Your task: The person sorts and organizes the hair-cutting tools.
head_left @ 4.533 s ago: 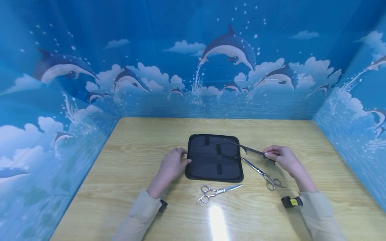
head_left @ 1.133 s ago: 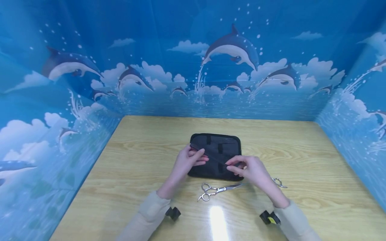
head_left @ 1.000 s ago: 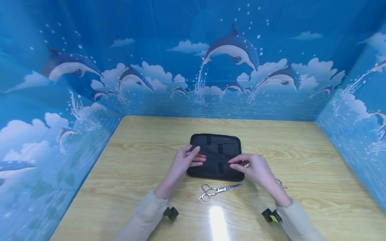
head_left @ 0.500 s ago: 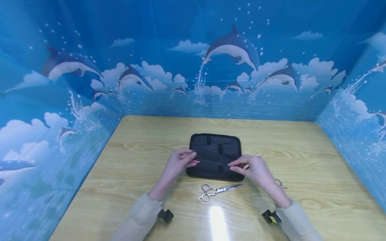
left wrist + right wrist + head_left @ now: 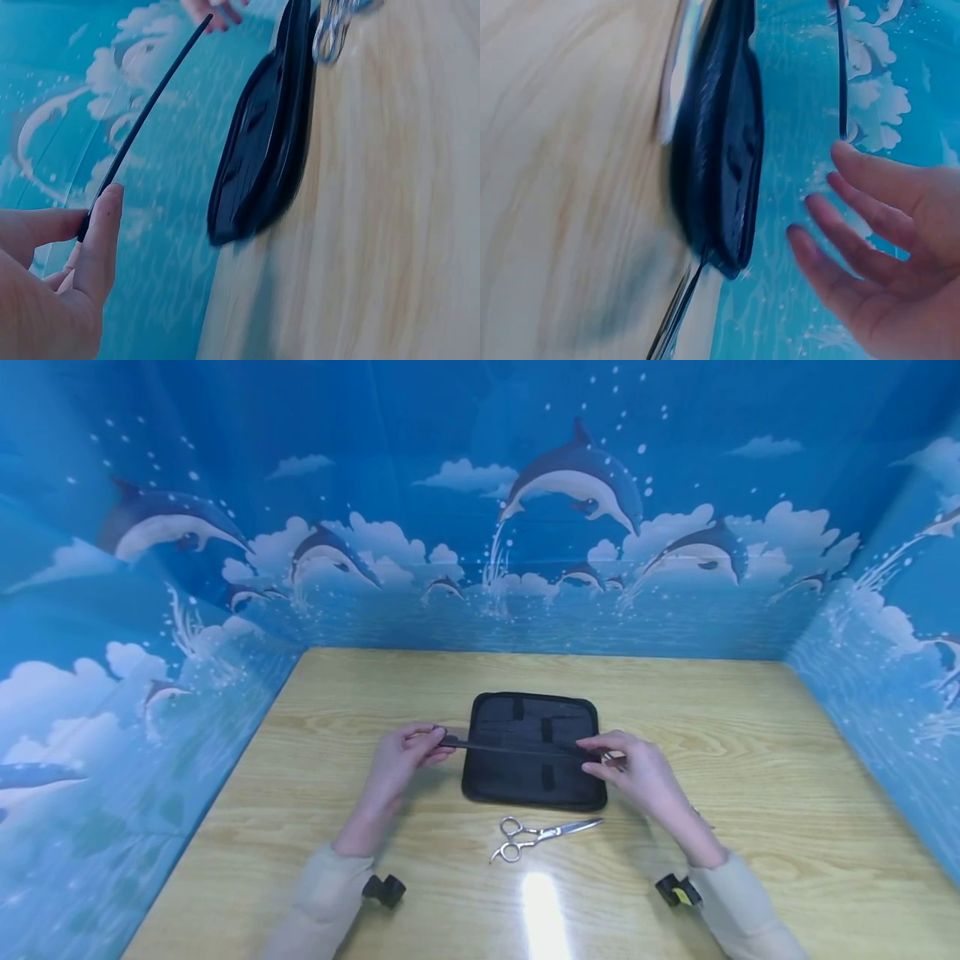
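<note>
My left hand [image 5: 401,760] pinches one end of a slim black comb [image 5: 510,748] between thumb and fingers, holding it level above the black zip case [image 5: 498,785]. The left wrist view shows the comb [image 5: 146,112] edge-on, raised off the case [image 5: 255,142]. At its far end is my right hand [image 5: 641,772], its fingers spread apart. In the right wrist view the thumb [image 5: 862,169] is at the comb's tip, possibly touching it; the other fingers grip nothing. The case lies open, with elastic loops inside.
Silver scissors [image 5: 551,833] lie on the wooden table [image 5: 315,827] in front of the case. A second pair [image 5: 673,319] lies to the case's right, mostly hidden under my right forearm in the head view. A blue dolphin-print backdrop [image 5: 450,568] encloses the table.
Earlier my right hand held the comb on the right; it came over the case into both hands. Since then my left hand has drawn it leftward, and my right fingers have spread.
</note>
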The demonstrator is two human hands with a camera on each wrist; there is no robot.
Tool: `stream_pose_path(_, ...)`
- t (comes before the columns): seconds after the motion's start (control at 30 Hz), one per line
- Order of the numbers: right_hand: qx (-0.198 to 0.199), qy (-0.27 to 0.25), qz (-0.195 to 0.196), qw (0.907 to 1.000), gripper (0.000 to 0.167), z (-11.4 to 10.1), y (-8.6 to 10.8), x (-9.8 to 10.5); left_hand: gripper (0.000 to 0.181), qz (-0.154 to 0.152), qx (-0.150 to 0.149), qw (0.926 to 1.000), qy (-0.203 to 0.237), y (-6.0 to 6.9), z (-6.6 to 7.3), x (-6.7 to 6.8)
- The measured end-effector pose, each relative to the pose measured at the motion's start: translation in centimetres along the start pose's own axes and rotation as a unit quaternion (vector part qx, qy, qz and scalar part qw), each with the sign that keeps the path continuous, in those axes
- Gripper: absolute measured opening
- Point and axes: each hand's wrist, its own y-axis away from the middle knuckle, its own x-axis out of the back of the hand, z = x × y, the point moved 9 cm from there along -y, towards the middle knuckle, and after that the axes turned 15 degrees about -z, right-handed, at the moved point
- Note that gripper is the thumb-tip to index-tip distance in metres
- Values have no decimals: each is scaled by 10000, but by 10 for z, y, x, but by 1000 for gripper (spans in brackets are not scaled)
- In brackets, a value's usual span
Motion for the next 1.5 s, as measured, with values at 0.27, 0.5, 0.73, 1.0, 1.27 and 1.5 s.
stream_pose_path(0.27, -608, 509, -1056, 9912, 73, 23, -1, -22, 33, 109, 156, 9992, -339, 9, 2, 30)
stream_pose_path(0.5, -947, 473, -1429, 9841, 97, 31, -4, -34, 32, 42, 268, 9977, -614, 10, -3, 36)
stream_pose_path(0.73, -1304, 381, -1655, 9768, 100, 36, -3, -43, 34, 18, 401, 9978, -525, 7, -10, 35)
stream_pose_path(1.0, -1309, 515, -1703, 9753, 95, 35, -2, -45, 31, 91, 513, 9976, -446, 4, -14, 34)
stream_pose_path(1.27, -1337, 576, -1731, 9741, 94, 34, -2, -46, 27, 129, 617, 9954, -718, 2, -19, 32)
stream_pose_path(1.5, -1358, 757, -1770, 9718, 92, 34, -4, -47, 25, 118, 665, 9952, -708, -3, -25, 30)
